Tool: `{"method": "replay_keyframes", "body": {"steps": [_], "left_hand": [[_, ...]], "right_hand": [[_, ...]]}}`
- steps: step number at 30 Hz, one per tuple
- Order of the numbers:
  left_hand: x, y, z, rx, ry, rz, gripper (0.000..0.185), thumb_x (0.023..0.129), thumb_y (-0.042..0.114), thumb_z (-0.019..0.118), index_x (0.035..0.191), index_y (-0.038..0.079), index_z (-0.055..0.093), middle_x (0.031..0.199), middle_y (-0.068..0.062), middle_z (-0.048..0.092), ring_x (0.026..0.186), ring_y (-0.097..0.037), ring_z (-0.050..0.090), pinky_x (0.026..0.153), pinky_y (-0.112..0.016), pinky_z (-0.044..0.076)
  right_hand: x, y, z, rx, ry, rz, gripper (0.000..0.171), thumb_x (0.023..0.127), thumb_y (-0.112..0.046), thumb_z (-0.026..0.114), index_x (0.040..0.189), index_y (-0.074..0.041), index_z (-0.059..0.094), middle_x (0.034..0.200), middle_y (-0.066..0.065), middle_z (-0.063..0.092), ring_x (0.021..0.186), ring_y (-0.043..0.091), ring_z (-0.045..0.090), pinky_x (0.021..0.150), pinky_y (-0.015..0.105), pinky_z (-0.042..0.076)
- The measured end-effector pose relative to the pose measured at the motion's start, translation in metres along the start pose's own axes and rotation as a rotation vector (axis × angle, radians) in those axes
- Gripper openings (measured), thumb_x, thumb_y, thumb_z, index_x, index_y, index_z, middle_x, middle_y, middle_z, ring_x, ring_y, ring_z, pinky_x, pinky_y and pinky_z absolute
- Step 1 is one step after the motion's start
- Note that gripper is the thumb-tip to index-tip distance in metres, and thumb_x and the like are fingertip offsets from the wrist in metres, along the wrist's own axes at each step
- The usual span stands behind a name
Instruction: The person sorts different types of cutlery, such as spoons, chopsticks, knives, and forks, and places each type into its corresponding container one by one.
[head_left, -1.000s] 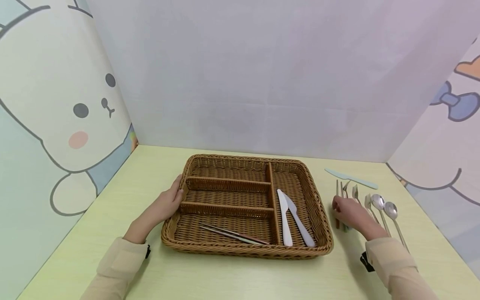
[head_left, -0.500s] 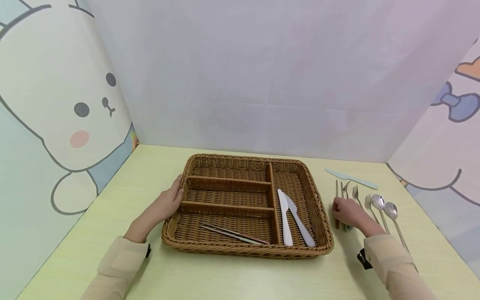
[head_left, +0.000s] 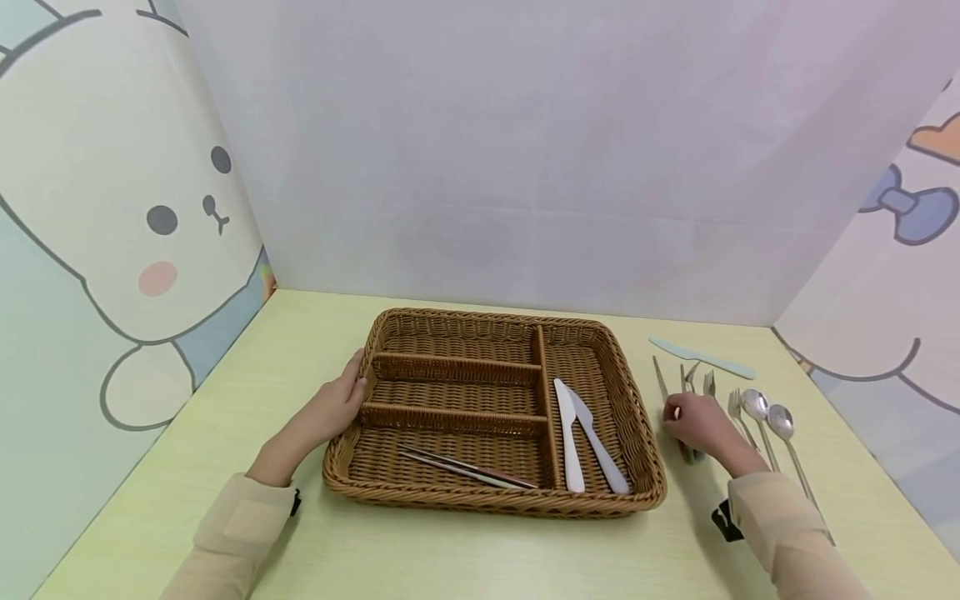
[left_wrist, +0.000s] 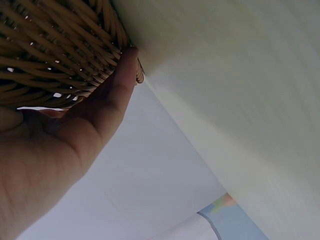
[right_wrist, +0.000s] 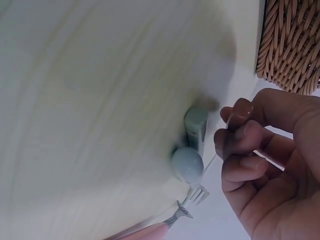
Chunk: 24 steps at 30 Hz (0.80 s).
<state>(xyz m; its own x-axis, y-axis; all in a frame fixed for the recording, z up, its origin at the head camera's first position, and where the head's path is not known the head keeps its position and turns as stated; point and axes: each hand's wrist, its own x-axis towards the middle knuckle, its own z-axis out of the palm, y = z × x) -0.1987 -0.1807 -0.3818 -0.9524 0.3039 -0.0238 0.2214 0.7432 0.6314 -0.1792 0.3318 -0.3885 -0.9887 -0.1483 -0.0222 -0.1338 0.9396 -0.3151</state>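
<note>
A brown wicker cutlery basket (head_left: 487, 502) with several compartments stands mid-table. My left hand (head_left: 337, 406) grips its left rim, fingers along the outer wall in the left wrist view. To the right of the basket my right hand (head_left: 701, 423) pinches a slim chopstick (head_left: 659, 375) with a brownish end, tilted over the table. Another chopstick (head_left: 683, 377) lies beside it, partly hidden by the hand. Below the fingers, the right wrist view shows a green handle end (right_wrist: 195, 120), a rounded pale blue-green handle end (right_wrist: 187, 166) and a pink-handled fork (right_wrist: 178, 214).
Two chopsticks (head_left: 468, 471) lie in the front compartment. A white knife (head_left: 573, 450) and a lilac knife (head_left: 604, 450) cross in the right one. Forks (head_left: 734, 406), two spoons (head_left: 781, 422) and a light blue knife (head_left: 701, 358) lie at the right. Walls enclose the table's back and sides.
The chopstick in my right hand has tipped, its far end swinging left and its near end right, away from the neighbouring cutlery's line. My left hand and the basket have stayed put.
</note>
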Motion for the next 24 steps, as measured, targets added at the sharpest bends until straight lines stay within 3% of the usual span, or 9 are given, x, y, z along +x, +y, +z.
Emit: {"method": "replay_keyframes", "body": {"steps": [11,24], "left_hand": [[0.001,-0.001,0.000,0.004,0.004,0.002,0.057,0.101,0.013,0.028,0.145,-0.004,-0.003,0.051,0.000,0.035,0.040,-0.011,0.027,0.046,-0.030,0.035],[0.001,-0.003,0.001,0.012,0.005,0.007,0.057,0.101,0.014,0.028,0.145,-0.004,-0.003,0.054,-0.002,0.038,0.040,-0.012,0.027,0.047,-0.030,0.034]], "right_hand": [[-0.002,-0.011,-0.005,0.070,0.042,-0.010,0.006,0.080,-0.002,0.056,0.074,-0.003,0.059,0.049,0.001,0.053,0.037,0.011,0.049,0.048,0.028,0.042],[-0.006,-0.025,-0.019,-0.013,0.234,-0.087,0.008,0.075,-0.003,0.056,0.074,-0.007,0.062,0.049,-0.004,0.046,0.040,0.008,0.038,0.047,0.025,0.030]]}}
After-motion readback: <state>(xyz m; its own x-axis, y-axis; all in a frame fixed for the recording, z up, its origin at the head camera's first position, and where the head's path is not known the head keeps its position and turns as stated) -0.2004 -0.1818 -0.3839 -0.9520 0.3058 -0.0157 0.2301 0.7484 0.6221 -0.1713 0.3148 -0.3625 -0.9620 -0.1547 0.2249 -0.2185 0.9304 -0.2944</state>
